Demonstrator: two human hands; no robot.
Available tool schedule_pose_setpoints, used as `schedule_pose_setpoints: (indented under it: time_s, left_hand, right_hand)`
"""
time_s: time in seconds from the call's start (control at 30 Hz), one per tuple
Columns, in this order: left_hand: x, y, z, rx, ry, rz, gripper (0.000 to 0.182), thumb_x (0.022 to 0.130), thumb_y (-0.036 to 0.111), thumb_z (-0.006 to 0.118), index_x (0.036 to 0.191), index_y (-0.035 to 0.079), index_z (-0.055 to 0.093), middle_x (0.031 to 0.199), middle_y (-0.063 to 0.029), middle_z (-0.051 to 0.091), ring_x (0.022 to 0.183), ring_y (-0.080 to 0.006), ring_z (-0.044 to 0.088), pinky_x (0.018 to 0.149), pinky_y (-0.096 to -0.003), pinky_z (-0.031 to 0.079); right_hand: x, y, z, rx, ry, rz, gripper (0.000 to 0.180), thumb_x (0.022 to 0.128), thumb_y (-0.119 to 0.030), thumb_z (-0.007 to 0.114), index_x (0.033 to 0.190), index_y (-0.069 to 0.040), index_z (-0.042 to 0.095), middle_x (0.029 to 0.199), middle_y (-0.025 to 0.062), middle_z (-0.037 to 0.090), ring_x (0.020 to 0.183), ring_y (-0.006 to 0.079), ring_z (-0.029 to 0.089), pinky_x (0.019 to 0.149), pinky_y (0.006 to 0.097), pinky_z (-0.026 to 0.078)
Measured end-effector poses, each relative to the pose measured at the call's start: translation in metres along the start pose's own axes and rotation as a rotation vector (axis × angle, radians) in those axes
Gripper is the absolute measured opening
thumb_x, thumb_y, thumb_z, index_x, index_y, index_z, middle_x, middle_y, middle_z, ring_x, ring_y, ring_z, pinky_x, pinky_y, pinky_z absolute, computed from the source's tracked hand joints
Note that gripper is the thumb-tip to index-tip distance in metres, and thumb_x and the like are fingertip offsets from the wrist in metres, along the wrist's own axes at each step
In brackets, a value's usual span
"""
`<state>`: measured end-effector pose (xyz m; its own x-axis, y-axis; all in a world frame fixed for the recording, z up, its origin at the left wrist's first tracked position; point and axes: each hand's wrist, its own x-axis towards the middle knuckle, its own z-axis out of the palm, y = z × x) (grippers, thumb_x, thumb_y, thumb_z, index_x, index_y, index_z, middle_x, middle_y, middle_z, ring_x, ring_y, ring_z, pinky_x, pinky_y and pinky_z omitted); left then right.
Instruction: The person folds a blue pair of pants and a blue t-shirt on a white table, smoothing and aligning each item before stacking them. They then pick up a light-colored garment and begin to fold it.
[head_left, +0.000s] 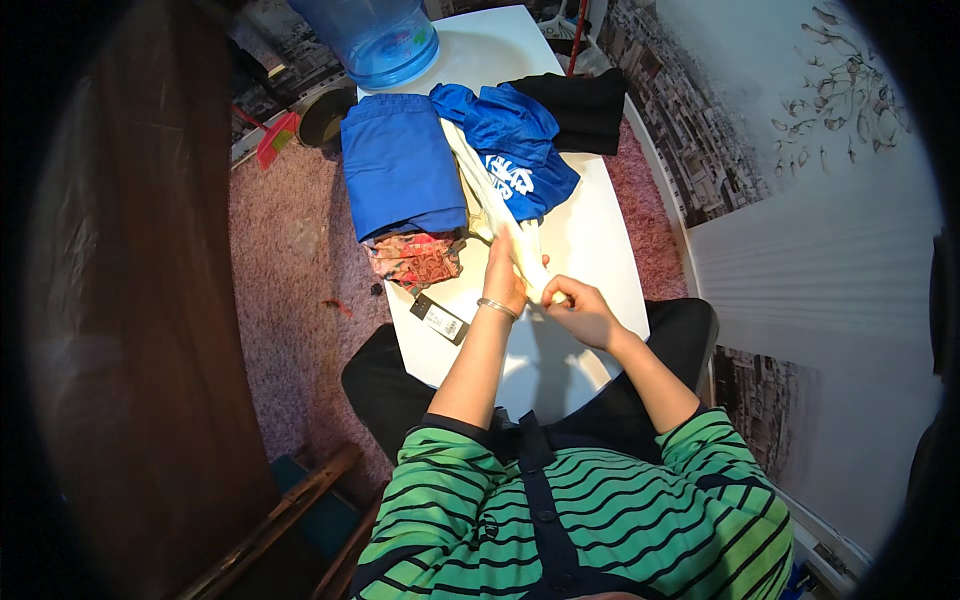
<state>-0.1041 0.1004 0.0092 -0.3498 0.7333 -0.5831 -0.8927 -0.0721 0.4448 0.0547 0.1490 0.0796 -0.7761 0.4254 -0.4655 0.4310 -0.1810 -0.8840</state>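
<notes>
A long strip of pale yellow cloth (491, 202) runs from between the folded clothes down to my hands. My left hand (506, 277), with a bangle at its wrist, is wrapped about the strip near its lower end. That end is pinched in the fingers of my right hand (581, 309), just to the right. Left of the strip lies a folded blue garment (405, 165) on top of a red patterned cloth (418, 261). A bunched blue garment with white print (517, 150) lies to the strip's right. The strip's far end is hidden among the clothes.
All this rests on a white table (600, 217). A black folded cloth (577, 112) overhangs its right edge, and a large blue water bottle (390, 45) stands at the far end. A black tag with a white label (441, 319) lies near my left forearm.
</notes>
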Motion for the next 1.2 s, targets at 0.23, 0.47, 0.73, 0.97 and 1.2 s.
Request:
schedule_pose_setpoints:
  time_s: [0.23,0.47,0.73,0.97,1.2]
  left_hand:
    - [-0.002,-0.005,-0.006,0.289,0.232,0.177,0.072,0.085,-0.006,0.063,0.148,0.007,0.031,0.118,-0.0144,0.062,0.098,-0.0255,0.064,0.081,-0.0372,0.055]
    - [-0.007,0.001,-0.008,0.329,0.202,0.153,0.068,0.087,-0.004,0.062,0.148,0.006,0.033,0.12,-0.0144,0.062,0.097,-0.0247,0.065,0.079,-0.0359,0.055]
    - [0.01,0.011,0.007,0.107,0.217,-0.133,0.048,0.098,0.005,0.049,0.143,0.01,0.033,0.115,-0.0153,0.06,0.082,-0.0302,0.071,0.068,-0.0473,0.06]
    - [0.101,0.046,0.028,-0.021,0.113,-0.057,0.031,0.1,0.007,0.045,0.13,0.008,0.05,0.116,-0.0168,0.062,0.099,-0.0361,0.067,0.085,-0.0498,0.058]
    - [0.162,0.175,0.091,0.001,-0.845,0.317,0.036,0.103,0.035,0.044,0.128,0.011,0.054,0.125,-0.0095,0.062,0.111,-0.0273,0.061,0.1,-0.044,0.047]
  right_hand:
    - [0.062,0.011,-0.016,-0.45,0.295,-0.331,0.018,0.082,-0.008,0.061,0.099,-0.01,0.066,0.102,0.0102,0.06,0.08,0.0209,0.064,0.074,0.0311,0.052]
    - [0.165,-0.042,-0.028,-0.737,0.664,-0.426,0.06,0.083,-0.014,0.071,0.137,-0.017,0.046,0.139,0.0178,0.042,0.116,0.0352,0.058,0.093,0.0439,0.052]
    - [0.214,-0.061,-0.045,-0.815,0.562,-0.213,0.04,0.082,-0.019,0.071,0.12,-0.014,0.059,0.135,0.0148,0.048,0.115,0.0367,0.058,0.09,0.0458,0.052]
    - [0.166,-0.094,-0.072,-0.093,0.52,-0.563,0.013,0.085,-0.011,0.062,0.083,0.001,0.058,0.068,0.007,0.053,0.065,0.0103,0.048,0.061,0.0286,0.043]
    - [0.036,-0.104,-0.052,0.137,0.43,-0.662,0.011,0.089,-0.009,0.057,0.079,-0.004,0.054,0.072,-0.004,0.046,0.069,0.0045,0.041,0.061,0.0222,0.035]
